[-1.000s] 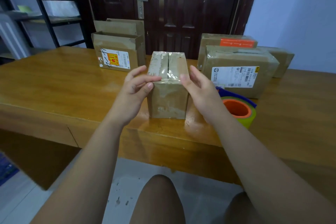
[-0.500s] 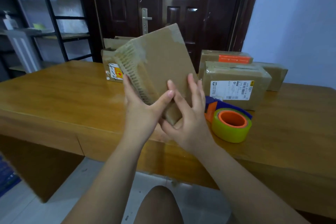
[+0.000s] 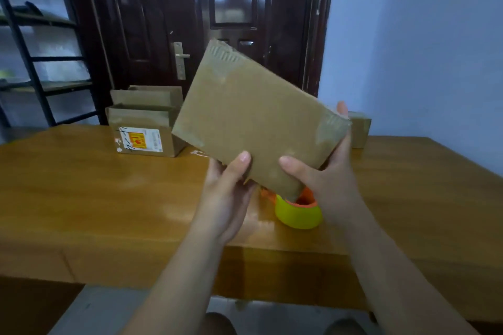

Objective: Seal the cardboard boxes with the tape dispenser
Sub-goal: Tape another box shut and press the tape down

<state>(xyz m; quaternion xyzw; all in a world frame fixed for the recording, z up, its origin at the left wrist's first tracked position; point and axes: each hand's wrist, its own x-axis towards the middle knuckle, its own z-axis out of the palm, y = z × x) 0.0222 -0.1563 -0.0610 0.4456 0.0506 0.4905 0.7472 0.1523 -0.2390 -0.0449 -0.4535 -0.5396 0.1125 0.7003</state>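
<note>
Head view: a cardboard box [image 3: 258, 128] is held tilted in the air above the desk [image 3: 81, 198]. The left hand [image 3: 228, 193] grips its lower edge, thumb on the near face. The right hand [image 3: 326, 185] wraps its lower right corner. The tape dispenser [image 3: 298, 212] sits just under the right hand, and 1 open box [image 3: 144, 128] stands beyond the left hand.

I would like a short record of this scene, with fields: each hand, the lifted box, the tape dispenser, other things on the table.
left hand: grips the cardboard box at its lower edge, thumb in front
right hand: grips its lower right end, thumb in front
cardboard box: lifted above the table, tilted
tape dispenser: on the table below the box, partly hidden
other: open box with a label, back left, upright
</note>
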